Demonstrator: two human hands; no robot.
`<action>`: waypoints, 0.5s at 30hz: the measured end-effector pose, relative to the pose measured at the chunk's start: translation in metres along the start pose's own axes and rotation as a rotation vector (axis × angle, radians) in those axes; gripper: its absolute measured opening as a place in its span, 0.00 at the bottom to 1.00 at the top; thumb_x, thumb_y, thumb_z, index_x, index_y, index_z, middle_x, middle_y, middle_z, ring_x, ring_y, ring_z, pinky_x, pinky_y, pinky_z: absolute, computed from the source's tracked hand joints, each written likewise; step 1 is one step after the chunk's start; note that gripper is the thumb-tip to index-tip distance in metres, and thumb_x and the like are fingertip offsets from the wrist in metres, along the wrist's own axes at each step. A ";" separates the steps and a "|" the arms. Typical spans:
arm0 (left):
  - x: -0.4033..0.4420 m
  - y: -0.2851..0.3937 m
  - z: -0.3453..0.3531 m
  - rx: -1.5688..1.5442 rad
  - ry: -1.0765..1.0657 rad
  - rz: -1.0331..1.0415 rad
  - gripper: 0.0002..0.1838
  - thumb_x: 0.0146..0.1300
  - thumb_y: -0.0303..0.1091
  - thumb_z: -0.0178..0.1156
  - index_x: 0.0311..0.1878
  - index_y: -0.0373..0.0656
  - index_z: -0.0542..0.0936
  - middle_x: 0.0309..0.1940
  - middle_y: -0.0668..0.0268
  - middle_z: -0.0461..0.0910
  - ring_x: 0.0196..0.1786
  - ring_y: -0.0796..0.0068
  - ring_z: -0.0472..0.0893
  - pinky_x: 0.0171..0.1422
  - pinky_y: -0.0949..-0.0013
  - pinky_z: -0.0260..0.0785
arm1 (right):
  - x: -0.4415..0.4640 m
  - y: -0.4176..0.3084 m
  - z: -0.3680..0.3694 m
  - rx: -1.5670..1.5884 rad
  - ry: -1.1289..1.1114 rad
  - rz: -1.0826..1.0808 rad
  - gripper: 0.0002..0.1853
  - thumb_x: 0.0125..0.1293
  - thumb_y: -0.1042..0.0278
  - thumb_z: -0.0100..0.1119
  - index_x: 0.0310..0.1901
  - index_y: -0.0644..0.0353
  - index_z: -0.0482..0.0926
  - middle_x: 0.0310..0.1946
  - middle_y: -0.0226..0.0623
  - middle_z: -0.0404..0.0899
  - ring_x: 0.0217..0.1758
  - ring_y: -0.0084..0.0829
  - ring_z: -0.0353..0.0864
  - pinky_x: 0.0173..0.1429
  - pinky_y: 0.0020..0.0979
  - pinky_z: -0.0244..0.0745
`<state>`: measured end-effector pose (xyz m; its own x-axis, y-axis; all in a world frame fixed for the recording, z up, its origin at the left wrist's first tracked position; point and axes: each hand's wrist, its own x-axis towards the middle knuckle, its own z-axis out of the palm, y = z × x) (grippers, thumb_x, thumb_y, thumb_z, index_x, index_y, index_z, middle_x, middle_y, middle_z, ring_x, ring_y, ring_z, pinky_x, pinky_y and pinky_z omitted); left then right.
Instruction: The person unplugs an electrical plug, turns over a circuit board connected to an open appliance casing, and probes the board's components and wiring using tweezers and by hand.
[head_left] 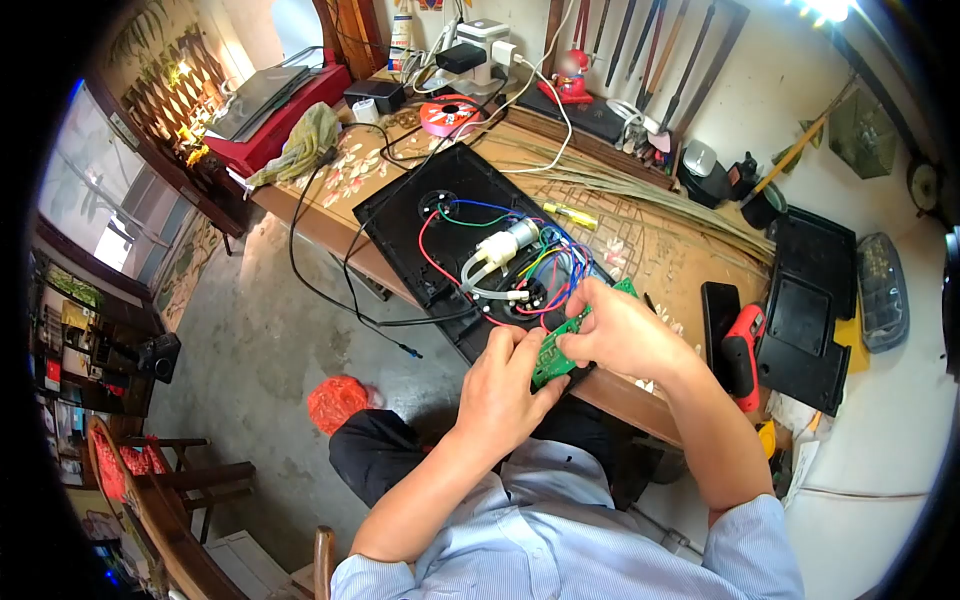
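A green circuit board [553,362] is held at the near edge of a black panel [395,215]. My left hand [503,385] grips the board's left end between thumb and fingers. On its other side, my right hand [620,325] is closed at the board, with fingertips by the coloured wires [570,262]; whether it pinches a wire is too small to tell. A small pump with a silver motor [510,240] and clear tubing lies on the panel. Red, green and blue wires run across the panel towards the board.
Right of my right hand lie a black phone [718,318], a red and black tool [743,358] and a black tray [808,300]. A yellow tube [570,216] and long thin sticks [650,200] lie behind the panel. A black cable [300,235] hangs over the left edge.
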<state>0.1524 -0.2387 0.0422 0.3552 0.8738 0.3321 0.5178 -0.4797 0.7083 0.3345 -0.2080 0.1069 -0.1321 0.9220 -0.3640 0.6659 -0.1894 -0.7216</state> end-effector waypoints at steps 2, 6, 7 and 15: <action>-0.001 0.001 0.001 -0.011 0.000 0.004 0.30 0.47 0.34 0.76 0.55 0.38 0.77 0.45 0.56 0.73 0.46 0.53 0.80 0.47 0.57 0.75 | 0.001 0.003 0.000 0.017 -0.009 0.010 0.18 0.57 0.69 0.65 0.46 0.67 0.72 0.24 0.37 0.81 0.30 0.26 0.80 0.36 0.30 0.73; -0.001 0.001 -0.001 0.006 -0.002 -0.008 0.30 0.48 0.35 0.76 0.55 0.38 0.77 0.45 0.56 0.73 0.45 0.54 0.80 0.46 0.58 0.75 | 0.001 -0.002 0.000 -0.024 -0.014 0.021 0.18 0.57 0.69 0.64 0.46 0.67 0.72 0.24 0.37 0.81 0.30 0.26 0.80 0.36 0.29 0.73; -0.001 0.001 -0.001 -0.003 0.001 -0.005 0.30 0.48 0.35 0.76 0.55 0.38 0.77 0.45 0.56 0.73 0.45 0.54 0.80 0.46 0.58 0.75 | 0.000 -0.003 0.000 -0.018 -0.018 0.031 0.18 0.57 0.69 0.64 0.46 0.67 0.72 0.24 0.37 0.81 0.30 0.26 0.80 0.36 0.29 0.73; -0.001 0.001 0.000 0.004 -0.005 0.000 0.30 0.48 0.35 0.76 0.55 0.38 0.77 0.45 0.56 0.73 0.46 0.54 0.79 0.47 0.58 0.75 | 0.001 0.002 -0.001 0.057 -0.032 0.033 0.18 0.58 0.69 0.64 0.47 0.67 0.72 0.25 0.37 0.82 0.30 0.25 0.80 0.37 0.30 0.74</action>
<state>0.1524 -0.2396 0.0429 0.3590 0.8734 0.3289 0.5207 -0.4799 0.7061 0.3365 -0.2072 0.1054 -0.1352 0.9038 -0.4061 0.6273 -0.2391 -0.7412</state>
